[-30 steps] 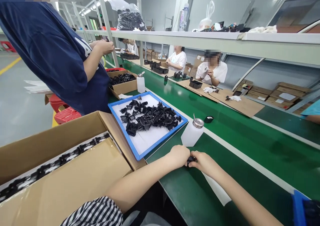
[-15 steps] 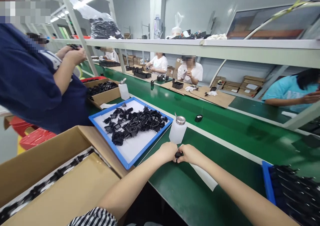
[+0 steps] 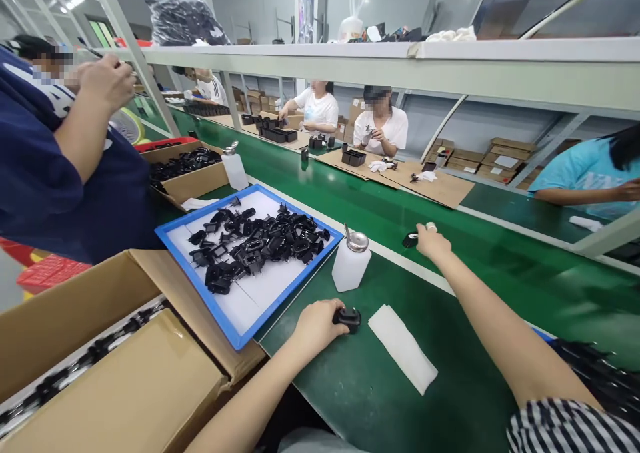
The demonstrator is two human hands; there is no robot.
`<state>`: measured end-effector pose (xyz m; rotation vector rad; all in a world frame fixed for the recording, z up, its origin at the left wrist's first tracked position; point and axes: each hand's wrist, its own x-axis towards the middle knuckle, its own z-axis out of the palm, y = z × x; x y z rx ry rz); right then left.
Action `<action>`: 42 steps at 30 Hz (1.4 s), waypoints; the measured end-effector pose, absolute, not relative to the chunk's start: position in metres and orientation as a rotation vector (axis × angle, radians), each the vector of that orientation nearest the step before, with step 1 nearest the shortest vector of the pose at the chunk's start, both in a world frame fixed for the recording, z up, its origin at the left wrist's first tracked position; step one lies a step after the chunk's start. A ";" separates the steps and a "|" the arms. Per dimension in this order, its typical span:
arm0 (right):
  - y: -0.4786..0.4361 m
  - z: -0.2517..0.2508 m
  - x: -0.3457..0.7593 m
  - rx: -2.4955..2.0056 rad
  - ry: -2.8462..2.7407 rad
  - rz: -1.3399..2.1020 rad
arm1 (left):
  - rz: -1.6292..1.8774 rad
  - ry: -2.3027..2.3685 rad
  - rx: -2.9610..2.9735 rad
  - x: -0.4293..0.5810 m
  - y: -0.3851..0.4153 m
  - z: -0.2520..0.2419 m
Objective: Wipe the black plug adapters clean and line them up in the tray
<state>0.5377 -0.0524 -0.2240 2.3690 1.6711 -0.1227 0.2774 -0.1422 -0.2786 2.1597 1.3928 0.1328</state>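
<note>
My left hand (image 3: 320, 326) is closed around a small black plastic plug piece (image 3: 349, 319), just above the green work surface. My right hand (image 3: 434, 243) reaches out over the green belt, with something small and white at its fingertips. Those fingertips are at the right edge of another black plastic piece (image 3: 410, 240) on the belt; whether they grip it I cannot tell. A folded white cloth (image 3: 404, 349) lies on the bench between my arms. Close by on the left stands a white pump bottle (image 3: 351, 266) with a metal top.
A blue-rimmed tray (image 3: 200, 283) holds a heap of black plug pieces. Left of it stands an open cardboard box (image 3: 165, 273). More black parts (image 3: 595, 373) lie at far right. A co-worker in dark blue (image 3: 85, 193) stands left; others sit across the belt (image 3: 370, 226).
My hands, together on a black piece before, have parted. The right has moved forward and right to the belt, uncovering the cloth. The black piece on the belt has shifted slightly right.
</note>
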 end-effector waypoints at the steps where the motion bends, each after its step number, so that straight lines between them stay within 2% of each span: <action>1: -0.046 -0.228 0.547 2.386 1.636 -0.105 | 0.151 1.469 2.151 0.274 -0.140 -0.280; 6: -0.043 -0.245 0.572 2.309 1.622 -0.139 | 0.189 1.747 2.048 0.246 -0.125 -0.277; 12: -0.053 -0.208 0.575 2.199 1.436 -0.365 | 0.415 1.971 1.981 0.223 -0.085 -0.260; 16: -0.071 -0.184 0.546 2.013 1.431 -0.600 | 0.450 1.928 2.001 0.239 -0.061 -0.267; 20: -0.111 -0.189 0.482 1.785 1.641 -0.747 | 0.525 1.938 2.000 0.245 -0.062 -0.271; 22: -0.138 -0.204 0.447 1.576 1.976 -0.620 | 0.641 1.952 1.977 0.239 -0.071 -0.266; 25: -0.174 -0.234 0.407 1.421 2.372 -0.148 | 1.067 1.820 1.852 0.227 -0.093 -0.253; 28: -0.187 -0.252 0.398 1.415 2.428 -0.134 | 1.332 1.442 1.634 0.216 -0.123 -0.244; 32: -0.172 -0.245 0.421 1.603 2.316 -0.448 | 1.287 1.108 1.372 0.206 -0.156 -0.248; 37: -0.166 -0.235 0.444 1.953 2.292 -0.516 | 1.049 1.037 1.177 0.208 -0.174 -0.262; 42: -0.189 -0.243 0.427 1.876 2.724 -1.049 | 0.819 1.039 1.161 0.228 -0.180 -0.263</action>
